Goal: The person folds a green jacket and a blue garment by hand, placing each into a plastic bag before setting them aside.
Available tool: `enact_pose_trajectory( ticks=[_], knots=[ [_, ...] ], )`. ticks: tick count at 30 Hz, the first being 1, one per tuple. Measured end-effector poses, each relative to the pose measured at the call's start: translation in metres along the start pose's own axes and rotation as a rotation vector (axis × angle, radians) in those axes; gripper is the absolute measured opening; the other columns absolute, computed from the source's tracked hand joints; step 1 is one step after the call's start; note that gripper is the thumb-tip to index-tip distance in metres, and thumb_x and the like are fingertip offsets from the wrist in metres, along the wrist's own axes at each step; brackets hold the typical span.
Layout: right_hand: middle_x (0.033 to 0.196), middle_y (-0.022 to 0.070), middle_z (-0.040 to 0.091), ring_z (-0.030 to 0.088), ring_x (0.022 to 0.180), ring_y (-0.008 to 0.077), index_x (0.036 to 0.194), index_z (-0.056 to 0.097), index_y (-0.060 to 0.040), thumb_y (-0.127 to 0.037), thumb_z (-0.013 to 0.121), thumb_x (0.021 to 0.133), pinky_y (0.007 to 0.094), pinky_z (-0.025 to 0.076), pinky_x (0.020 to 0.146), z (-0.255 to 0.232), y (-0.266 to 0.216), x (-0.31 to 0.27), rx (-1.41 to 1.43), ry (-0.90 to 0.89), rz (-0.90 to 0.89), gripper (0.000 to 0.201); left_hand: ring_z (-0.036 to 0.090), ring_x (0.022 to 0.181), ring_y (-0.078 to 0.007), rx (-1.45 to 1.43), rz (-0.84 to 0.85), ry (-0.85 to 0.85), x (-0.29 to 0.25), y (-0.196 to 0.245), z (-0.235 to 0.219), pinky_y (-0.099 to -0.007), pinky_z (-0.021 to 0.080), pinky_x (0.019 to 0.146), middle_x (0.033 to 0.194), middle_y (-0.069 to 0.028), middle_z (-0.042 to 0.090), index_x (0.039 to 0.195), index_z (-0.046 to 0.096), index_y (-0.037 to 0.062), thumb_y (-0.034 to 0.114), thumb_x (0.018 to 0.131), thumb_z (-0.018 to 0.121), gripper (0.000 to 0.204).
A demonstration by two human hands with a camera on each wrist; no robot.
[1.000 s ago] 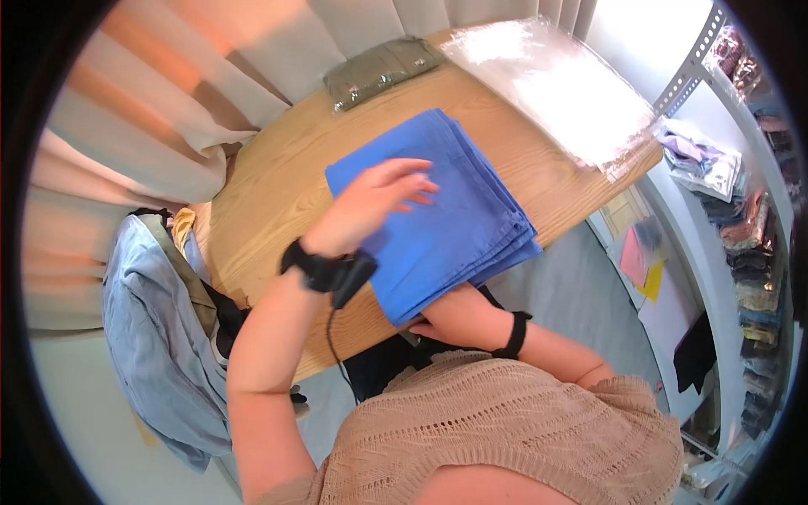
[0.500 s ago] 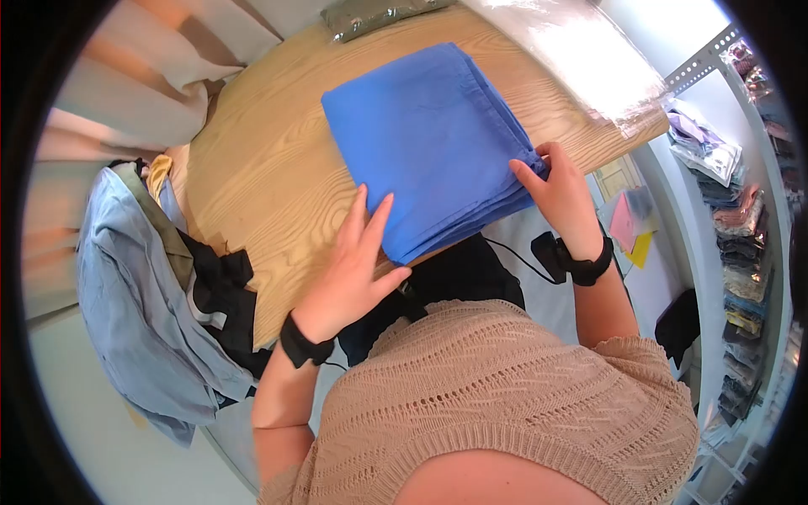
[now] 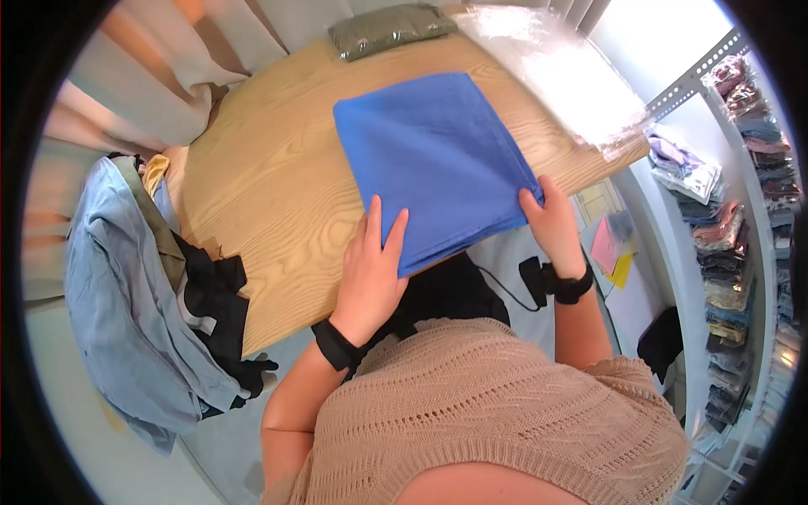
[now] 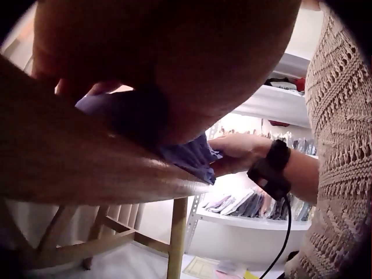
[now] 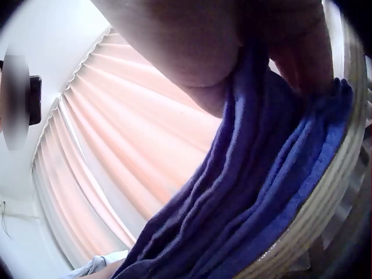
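A folded blue cloth (image 3: pixel 438 160) lies flat on the wooden table, near its front edge. My left hand (image 3: pixel 370 273) rests at the cloth's near left corner, its fingers straight and spread along that side; its thumb is hidden in the head view. At the near right corner, my right hand (image 3: pixel 555 223) pinches the cloth between thumb and fingers. Stacked layers of the blue cloth (image 5: pixel 232 192) show below the right hand in the right wrist view, passing between thumb and fingers. The left wrist view has bunched cloth (image 4: pixel 189 157) at the table edge by the right hand.
A clear-wrapped olive package (image 3: pixel 391 32) and shiny clear plastic bags (image 3: pixel 560 76) lie at the table's back. Light blue and black clothes (image 3: pixel 139 295) hang at the left beside the table (image 3: pixel 261 185). Shelves of packed garments (image 3: pixel 728 278) stand on the right. A cable (image 3: pixel 505 290) runs from the right wrist.
My left hand has moved from above the cloth to its near left corner. My right hand has come out from under the near edge and pinches the right corner.
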State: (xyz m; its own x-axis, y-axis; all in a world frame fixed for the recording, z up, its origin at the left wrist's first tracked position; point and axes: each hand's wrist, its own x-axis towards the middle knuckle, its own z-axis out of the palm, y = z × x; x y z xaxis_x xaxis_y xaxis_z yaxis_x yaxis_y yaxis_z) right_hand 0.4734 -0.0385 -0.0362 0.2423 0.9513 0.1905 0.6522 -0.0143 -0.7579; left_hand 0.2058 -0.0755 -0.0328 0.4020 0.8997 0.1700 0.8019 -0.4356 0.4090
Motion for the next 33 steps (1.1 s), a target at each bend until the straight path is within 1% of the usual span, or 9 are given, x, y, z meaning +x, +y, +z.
enact_pose_trajectory(
  ticks=[6, 8, 11, 14, 17, 19, 22, 25, 33],
  knots=[
    [0.088, 0.018, 0.059, 0.057, 0.074, 0.0291, 0.098, 0.052, 0.0011, -0.011, 0.063, 0.074, 0.0357, 0.047, 0.069, -0.017, -0.008, 0.011, 0.203, -0.215, 0.013, 0.029, 0.038, 0.122, -0.0435, 0.047, -0.021, -0.022, 0.004, 0.004, -0.006, -0.0454, 0.036, 0.099, 0.14, -0.0292, 0.026, 0.133, 0.044, 0.0146, 0.0, 0.064, 0.068, 0.074],
    [0.124, 0.0229, 0.049, 0.05, 0.114, 0.0356, 0.122, 0.049, -0.0065, -0.012, 0.064, 0.076, 0.0388, 0.042, 0.094, -0.038, -0.025, 0.034, -0.172, -0.229, -0.162, 0.05, 0.039, 0.122, -0.0432, 0.061, -0.026, -0.033, 0.005, 0.003, -0.007, -0.0455, 0.037, 0.098, 0.139, -0.0294, 0.028, 0.133, 0.045, 0.0172, 0.002, 0.065, 0.068, 0.074],
    [0.137, 0.0236, 0.038, 0.042, 0.123, 0.0371, 0.129, 0.045, -0.0127, -0.014, 0.065, 0.078, 0.0387, 0.037, 0.101, -0.038, -0.041, 0.083, -0.347, -0.263, -0.488, 0.055, 0.041, 0.119, -0.0423, 0.139, 0.016, -0.022, 0.005, 0.0, -0.007, -0.0452, 0.039, 0.096, 0.14, -0.0259, 0.029, 0.133, 0.045, 0.0195, 0.005, 0.065, 0.07, 0.074],
    [0.143, 0.0213, 0.031, 0.034, 0.131, 0.0346, 0.133, 0.044, -0.0166, -0.014, 0.065, 0.081, 0.0398, 0.029, 0.107, -0.015, -0.043, 0.137, -0.493, -0.528, -0.91, 0.056, 0.043, 0.117, -0.0414, 0.166, 0.048, -0.054, 0.006, 0.0, -0.011, -0.0453, 0.041, 0.094, 0.141, -0.021, 0.031, 0.132, 0.046, 0.0211, 0.007, 0.065, 0.071, 0.074],
    [0.14, 0.0219, 0.035, 0.037, 0.128, 0.0357, 0.136, 0.042, -0.0149, -0.018, 0.063, 0.085, 0.0399, 0.03, 0.107, 0.018, -0.035, 0.186, -0.499, -0.668, -0.847, 0.055, 0.044, 0.115, -0.0406, 0.163, 0.043, -0.057, 0.004, -0.002, -0.01, -0.0451, 0.042, 0.093, 0.142, -0.0172, 0.031, 0.131, 0.046, 0.0216, 0.009, 0.064, 0.072, 0.074],
    [0.133, 0.0236, 0.043, 0.044, 0.121, 0.0377, 0.132, 0.045, -0.0117, -0.029, 0.058, 0.088, 0.0415, 0.035, 0.102, 0.033, -0.039, 0.212, -0.289, -0.784, -0.582, 0.049, 0.044, 0.116, -0.0406, 0.186, 0.046, -0.044, 0.004, -0.002, -0.008, -0.0452, 0.042, 0.093, 0.142, -0.0172, 0.032, 0.131, 0.046, 0.0217, 0.01, 0.064, 0.073, 0.074],
    [0.118, 0.0213, 0.054, 0.054, 0.109, 0.0351, 0.127, 0.046, -0.005, -0.029, 0.061, 0.086, 0.0414, 0.044, 0.093, 0.052, -0.044, 0.236, -0.511, -0.762, -0.406, 0.05, 0.044, 0.116, -0.0406, 0.174, 0.025, -0.052, 0.005, 0.0, -0.011, -0.0449, 0.042, 0.093, 0.141, -0.0172, 0.032, 0.131, 0.047, 0.0218, 0.011, 0.064, 0.073, 0.073],
    [0.105, 0.0171, 0.06, 0.06, 0.096, 0.0287, 0.119, 0.049, -0.001, -0.028, 0.063, 0.085, 0.0371, 0.05, 0.082, 0.052, -0.047, 0.236, -0.281, -0.771, -0.152, 0.046, 0.043, 0.117, -0.0409, 0.163, 0.035, -0.044, 0.005, -0.002, -0.012, -0.0463, 0.04, 0.094, 0.141, -0.0177, 0.033, 0.13, 0.048, 0.0212, 0.012, 0.065, 0.071, 0.069],
    [0.099, 0.0128, 0.059, 0.058, 0.091, 0.0208, 0.112, 0.051, -0.001, -0.019, 0.062, 0.082, 0.0331, 0.049, 0.079, 0.04, -0.045, 0.235, -0.306, -0.761, -0.084, 0.037, 0.042, 0.115, -0.0428, 0.183, 0.076, -0.058, 0.004, -0.003, -0.006, -0.0484, 0.038, 0.093, 0.14, -0.0197, 0.033, 0.131, 0.048, 0.0186, 0.009, 0.066, 0.065, 0.068]
  ],
)
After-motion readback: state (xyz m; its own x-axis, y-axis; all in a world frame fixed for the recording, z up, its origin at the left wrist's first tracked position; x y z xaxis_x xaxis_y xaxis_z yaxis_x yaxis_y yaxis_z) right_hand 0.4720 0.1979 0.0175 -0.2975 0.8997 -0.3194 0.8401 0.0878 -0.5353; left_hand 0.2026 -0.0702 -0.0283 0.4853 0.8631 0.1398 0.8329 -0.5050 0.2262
